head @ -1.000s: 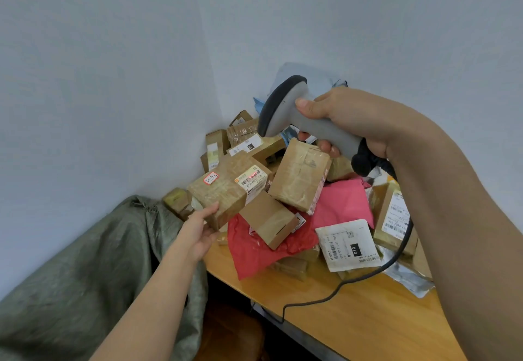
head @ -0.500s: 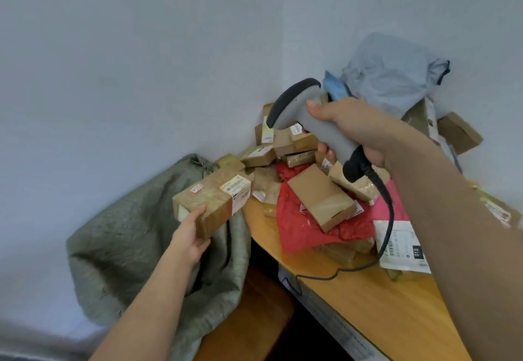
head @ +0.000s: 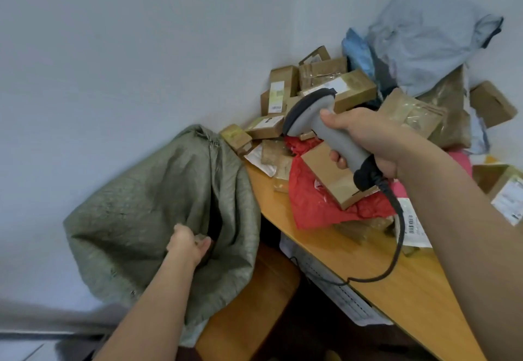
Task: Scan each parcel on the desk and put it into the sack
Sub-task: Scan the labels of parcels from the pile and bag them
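The cardboard parcel (head: 201,238) is almost wholly inside the mouth of the green woven sack (head: 158,191); only a small brown corner shows at the dark opening, beside the fingers of the left hand (head: 186,243). That hand reaches into the opening with its fingers curled round the parcel's visible edge. The sack slumps against the wall, its upper edge touching the left end of the wooden surface (head: 396,273).

The right hand (head: 365,134) is wrapped round the grey handle of a barcode scanner (head: 314,117), thumb on top near the dark-rimmed head, fingers curled underneath. The scanner is held above the heap, its head pointing left toward the sack. Its black cable (head: 396,236) drops from the handle's base, loops over the surface and runs off the front edge.

Beneath the scanner a small brown box (head: 325,174) lies on a crumpled red mailer bag (head: 314,205). Behind, further cardboard boxes (head: 353,86) are piled into the corner of the wall, with a grey poly mailer (head: 424,38) on top at the back and a pink mailer (head: 461,159) partly hidden by the right forearm. A white shipping label (head: 413,225) with a barcode lies near the cable.
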{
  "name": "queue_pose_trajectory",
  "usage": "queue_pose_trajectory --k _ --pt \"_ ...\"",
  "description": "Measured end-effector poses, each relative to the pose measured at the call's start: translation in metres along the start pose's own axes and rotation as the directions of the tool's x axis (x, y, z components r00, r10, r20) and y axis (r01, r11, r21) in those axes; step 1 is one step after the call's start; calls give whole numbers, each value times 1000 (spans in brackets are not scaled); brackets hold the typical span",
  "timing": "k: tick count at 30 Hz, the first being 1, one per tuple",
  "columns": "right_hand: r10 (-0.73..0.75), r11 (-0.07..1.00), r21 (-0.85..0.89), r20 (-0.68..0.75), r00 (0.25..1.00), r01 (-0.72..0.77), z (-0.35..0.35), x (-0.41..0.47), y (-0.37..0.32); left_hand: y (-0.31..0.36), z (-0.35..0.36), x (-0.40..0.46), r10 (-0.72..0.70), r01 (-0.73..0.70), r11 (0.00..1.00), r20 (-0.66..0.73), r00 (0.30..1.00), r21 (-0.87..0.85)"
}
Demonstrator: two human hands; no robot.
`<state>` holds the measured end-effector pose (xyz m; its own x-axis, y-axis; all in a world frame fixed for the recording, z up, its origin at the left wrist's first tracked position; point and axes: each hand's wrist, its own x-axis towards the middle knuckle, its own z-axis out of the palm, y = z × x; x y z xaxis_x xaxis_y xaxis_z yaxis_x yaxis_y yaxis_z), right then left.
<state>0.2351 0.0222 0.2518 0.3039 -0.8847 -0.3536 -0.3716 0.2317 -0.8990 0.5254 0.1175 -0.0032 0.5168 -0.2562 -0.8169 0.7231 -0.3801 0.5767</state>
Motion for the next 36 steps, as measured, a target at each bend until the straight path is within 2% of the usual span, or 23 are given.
queue_pose_trajectory --k 5,8,12,16,18,20,22,26,32,36 --pt "40 998 53 -70 997 -36 -33 -2 15 -22 66 -34 -52 61 997 178 983 -43" --pt "61 994 103 -128 990 -48 -60 -1 22 -40 114 -57 -69 49 996 275 959 80" --pt "56 992 124 -139 989 -38 -98 6 35 -72 175 -92 -66 -55 959 409 910 278" --pt "17 995 96 -134 991 -4 -142 17 46 -97 229 -118 -119 -96 905 465 877 414" --pt "-8 998 65 -108 994 15 -167 20 52 -113 256 -103 -141 -131 858 473 870 497" --pt "-23 999 42 -95 995 27 -191 24 58 -126 277 -101 -235 -44 848 449 862 528" --pt "-19 999 37 -95 995 23 -211 29 63 -130 288 -121 -264 1 836 401 877 549" --pt "7 999 41 -89 996 -3 -239 46 73 -145 307 -124 -245 63 870 317 916 490" --pt "51 993 114 -57 997 -45 -242 71 83 -142 307 -119 -150 -17 866 292 944 500" --pt "59 991 120 -16 998 -57 -236 81 77 -136 305 -122 -250 77 890 339 907 450"
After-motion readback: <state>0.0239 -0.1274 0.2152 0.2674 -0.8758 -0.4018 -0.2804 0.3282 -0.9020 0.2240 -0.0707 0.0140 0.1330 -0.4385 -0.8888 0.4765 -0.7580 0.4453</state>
